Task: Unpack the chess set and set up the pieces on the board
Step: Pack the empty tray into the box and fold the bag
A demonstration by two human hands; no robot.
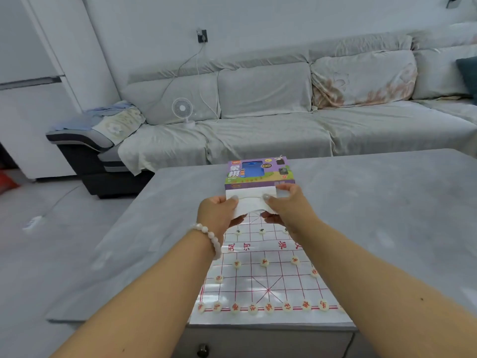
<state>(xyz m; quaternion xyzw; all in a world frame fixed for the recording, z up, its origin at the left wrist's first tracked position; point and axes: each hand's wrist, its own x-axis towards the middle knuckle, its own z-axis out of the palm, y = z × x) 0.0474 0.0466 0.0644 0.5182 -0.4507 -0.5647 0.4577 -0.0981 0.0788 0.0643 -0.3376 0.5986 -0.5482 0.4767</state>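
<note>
1. Far left: pale fridge-like cabinet (28, 81), then a grey sofa (271, 120) along the back wall with a small white desk fan (182, 109) on the seat, cable running up to a wall socket (202, 35).
2. Closer in: grey table (387, 215) with a white paper chess board (260, 275) printed in red lines, lying flat at the near edge. Red Chinese characters across the middle river strip, too blurry to read properly.
3. Near row along the board's front line: round cream pieces (253, 308) with red characters, spaced side by side. More red-marked ones further up, e.g. at (263, 261), and a few dark-marked ones at (262, 231) near the far half.
4. Left hand (219, 210), bead bracelet (209, 235) on the wrist, thumb and fingers pinched shut on the left end of a folded white sheet (249, 202) held just above the board's far edge.
5. Right hand (286, 205) clamped the same way on the sheet's right end.
6. Right behind the sheet: purple chess set box (258, 173) flat on the table, big "象棋" and "XIANG QI" on the left of the lid, blue insert showing through a window. Small print unreadable.
</note>
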